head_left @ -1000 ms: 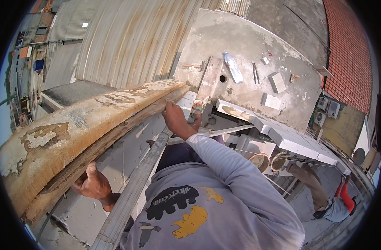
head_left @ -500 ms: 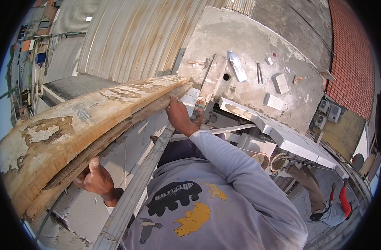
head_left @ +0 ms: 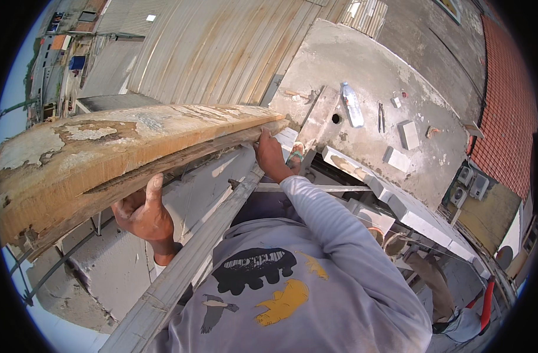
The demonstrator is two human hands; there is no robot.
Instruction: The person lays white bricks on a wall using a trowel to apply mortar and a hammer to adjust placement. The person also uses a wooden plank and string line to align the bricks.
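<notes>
Left hand: at the near lower edge of the wooden board, toward its wide end. Thumb up against the near side, fingers gone beneath and hidden; clasping the edge. Right hand: closed on the same lower edge close to the far, narrow-looking end, fingers bent, knuckles up.

Board: thick, long, slanting from the left rim of the view to upper middle, in front of the person and to the left. Top face pale, crusted, the coating flaked off in ragged patches showing ochre-brown. Near side yellowish-orange, streaked. Below it a darker brown, rough layer, split from the upper by a dark gap; one piece or two, cannot tell. Near-left end chipped.

Between left forearm and torso, a weathered grey timber. Under the board, pale grey wall faces. Past the right hand, a sandalled foot.

Farther: concrete slab bearing a clear bottle, hammer and two pale blocks. Corrugated roof upper left; red tiles right. Lower right, a co-worker's red sleeve.
</notes>
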